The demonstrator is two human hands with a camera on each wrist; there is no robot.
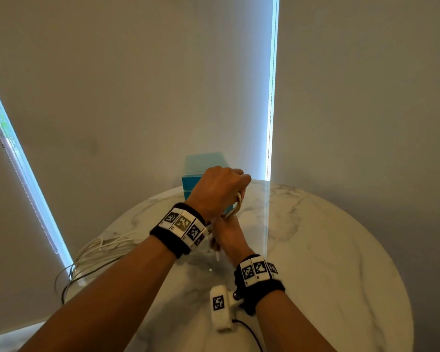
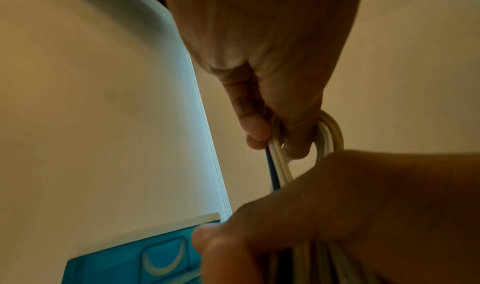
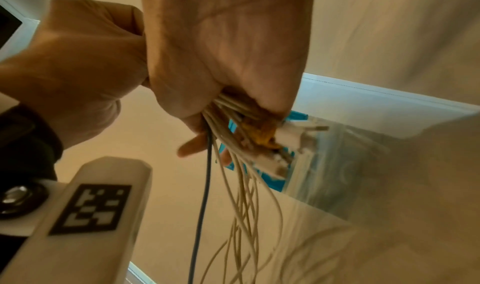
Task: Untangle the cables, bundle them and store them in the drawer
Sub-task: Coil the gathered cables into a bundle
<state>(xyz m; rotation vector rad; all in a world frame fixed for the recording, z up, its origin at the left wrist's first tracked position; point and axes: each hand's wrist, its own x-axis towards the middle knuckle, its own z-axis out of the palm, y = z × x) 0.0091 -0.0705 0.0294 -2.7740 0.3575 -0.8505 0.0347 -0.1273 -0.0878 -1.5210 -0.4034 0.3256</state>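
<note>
My left hand [image 1: 221,186] is raised over the marble table [image 1: 315,237] and grips the top loop of a white cable bundle [image 1: 235,207]. In the left wrist view its fingers [image 2: 255,128] curl round that loop [image 2: 331,132]. Just below, my right hand [image 1: 229,237] clasps the same bundle lower down; the right wrist view shows several white strands [image 3: 244,196], white connectors [image 3: 288,136] and one dark cable [image 3: 205,185] hanging from its grip. A teal drawer unit [image 1: 201,163] stands behind the hands, with its front [image 2: 116,268] closed.
More loose white cables [image 1: 99,250] lie on the table's left side and trail over its edge. Window blinds [image 1: 137,85] hang behind the table. A white tagged camera block [image 1: 221,306] sits under my right wrist.
</note>
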